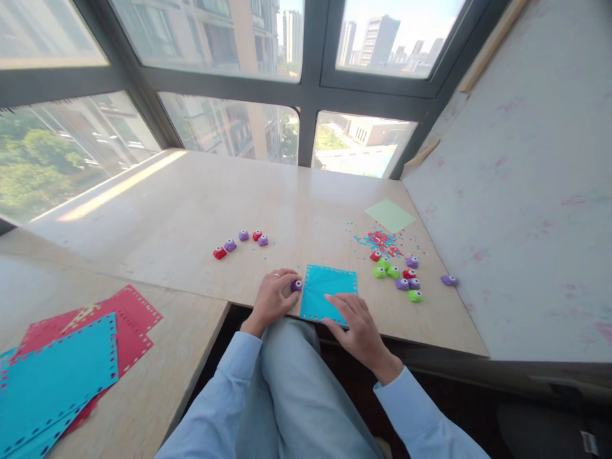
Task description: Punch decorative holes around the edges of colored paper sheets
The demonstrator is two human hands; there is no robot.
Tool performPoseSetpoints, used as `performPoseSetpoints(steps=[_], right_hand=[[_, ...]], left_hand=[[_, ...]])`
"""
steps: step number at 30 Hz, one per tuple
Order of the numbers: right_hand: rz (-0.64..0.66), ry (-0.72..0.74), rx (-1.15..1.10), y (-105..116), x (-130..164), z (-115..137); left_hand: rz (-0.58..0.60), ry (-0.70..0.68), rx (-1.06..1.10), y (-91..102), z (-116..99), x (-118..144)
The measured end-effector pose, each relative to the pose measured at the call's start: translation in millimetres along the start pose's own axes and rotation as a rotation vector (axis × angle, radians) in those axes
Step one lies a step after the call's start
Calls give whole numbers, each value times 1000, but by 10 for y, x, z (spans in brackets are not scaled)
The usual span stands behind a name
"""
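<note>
A square sheet of blue paper [318,294] lies at the table's front edge, with small punched holes along its top, left and bottom edges and part of the right. My left hand [277,293] is closed around a small purple paper punch [296,285] with a round white-and-dark top, just beside the sheet's left edge. Whether the punch touches the paper, I cannot tell. Over the sheet's lower right is my right hand [356,325], thumb and fingers apart, holding nothing. Its fingertips are at the paper's surface.
Several red, green and purple punches [393,272] stand to the right, one purple punch [449,280] by the wall. Red and blue paper bits [382,242] lie near a pale green sheet [389,215]. More punches [230,245] sit left. Punched blue sheets [62,370] overlap red sheets [136,306].
</note>
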State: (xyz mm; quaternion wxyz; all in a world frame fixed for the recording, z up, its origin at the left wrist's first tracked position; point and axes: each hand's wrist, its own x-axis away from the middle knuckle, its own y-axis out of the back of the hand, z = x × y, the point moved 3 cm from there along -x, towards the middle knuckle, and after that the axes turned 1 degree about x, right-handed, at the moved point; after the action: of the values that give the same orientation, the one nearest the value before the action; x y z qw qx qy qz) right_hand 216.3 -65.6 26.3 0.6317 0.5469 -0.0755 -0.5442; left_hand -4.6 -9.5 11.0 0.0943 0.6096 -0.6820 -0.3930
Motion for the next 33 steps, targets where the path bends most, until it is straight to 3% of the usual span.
performPoseSetpoints(steps=[3, 5, 11, 18, 33], right_hand=[[178, 2, 75, -176, -62, 182], [214, -22, 87, -256, -69, 197], [64, -72, -33, -264, 30, 75], [-155, -205, -163, -269, 56, 117], [-48, -13, -28, -269, 16, 181]], left_hand=[[-20, 18, 52, 19, 5, -1], [-14, 38, 86, 30, 17, 3], [29, 50, 168, 41, 39, 9], [46, 45, 151, 46, 47, 5], [38, -15, 114, 29, 43, 5]])
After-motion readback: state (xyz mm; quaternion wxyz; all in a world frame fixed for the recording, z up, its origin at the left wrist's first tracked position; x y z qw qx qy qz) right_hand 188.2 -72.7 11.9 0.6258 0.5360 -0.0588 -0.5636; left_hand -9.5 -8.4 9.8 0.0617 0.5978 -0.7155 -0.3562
